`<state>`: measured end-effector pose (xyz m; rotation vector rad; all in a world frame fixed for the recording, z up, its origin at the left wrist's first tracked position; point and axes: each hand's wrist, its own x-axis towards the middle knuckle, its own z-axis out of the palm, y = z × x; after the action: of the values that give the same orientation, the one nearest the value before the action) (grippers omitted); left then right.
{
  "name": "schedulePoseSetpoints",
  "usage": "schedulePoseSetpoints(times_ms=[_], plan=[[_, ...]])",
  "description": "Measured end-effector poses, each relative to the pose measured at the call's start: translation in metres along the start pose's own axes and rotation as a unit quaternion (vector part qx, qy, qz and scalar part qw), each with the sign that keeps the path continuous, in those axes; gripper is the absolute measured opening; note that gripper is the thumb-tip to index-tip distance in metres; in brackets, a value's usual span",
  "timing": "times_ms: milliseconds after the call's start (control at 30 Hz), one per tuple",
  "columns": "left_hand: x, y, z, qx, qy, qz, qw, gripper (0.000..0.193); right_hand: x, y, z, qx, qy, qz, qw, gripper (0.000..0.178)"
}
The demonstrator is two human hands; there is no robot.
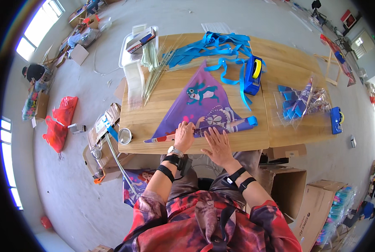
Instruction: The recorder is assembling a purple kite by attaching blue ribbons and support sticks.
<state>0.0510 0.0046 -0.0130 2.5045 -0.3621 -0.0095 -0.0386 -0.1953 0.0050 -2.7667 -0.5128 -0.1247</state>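
Head view: a person seated at a pale wooden table [162,90] presses both hands onto the near edge of a purple, triangular printed kite [198,105] that lies flat with its point away from the body. The left hand [184,135] rests with fingers curled down on the fabric's lower hem, seemingly pinning it; whether it pinches anything cannot be told. The right hand [218,143] lies open, palm down, fingers spread across the same hem, flattening the thin, smooth cloth against the wood. At the kite's right corner sits a small blue tab [252,121].

Behind the kite, a tangle of glossy blue ribbon tails [215,46] trails across the table to a blue tape dispenser [253,74] with a yellow roll, kept near the work. To the left, a bundle of thin pale rods [154,69] fans out beside a stack of clear plastic sleeves [133,82]. On the table's right part, folded kites in clear bags [298,101] lie in a pile, with a second blue dispenser [336,119] at the edge. Cardboard boxes [317,206] stand open on the concrete floor.
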Motion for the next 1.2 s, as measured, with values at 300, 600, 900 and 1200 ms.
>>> schedulePoseSetpoints(times_ms=[300, 600, 900, 1200], plan=[[0.005, -0.01, 0.004, -0.05, -0.002, 0.001, 0.999, 0.015, -0.045, 0.074, -0.022, -0.089, -0.009, 0.169, 0.982, 0.082], [0.005, -0.002, 0.001, -0.005, 0.001, -0.012, 1.0, 0.012, 0.03, -0.003, 0.002, -0.043, 0.02, -0.033, 0.998, 0.077], [-0.02, -0.035, -0.04, -0.081, 0.051, 0.026, 0.995, 0.015, 0.031, -0.007, 0.024, -0.046, -0.009, -0.001, 0.999, 0.079], [-0.06, -0.102, -0.108, 0.009, 0.042, -0.067, 0.997, 0.028, 0.034, -0.008, 0.021, -0.059, -0.033, -0.001, 0.998, 0.073]])
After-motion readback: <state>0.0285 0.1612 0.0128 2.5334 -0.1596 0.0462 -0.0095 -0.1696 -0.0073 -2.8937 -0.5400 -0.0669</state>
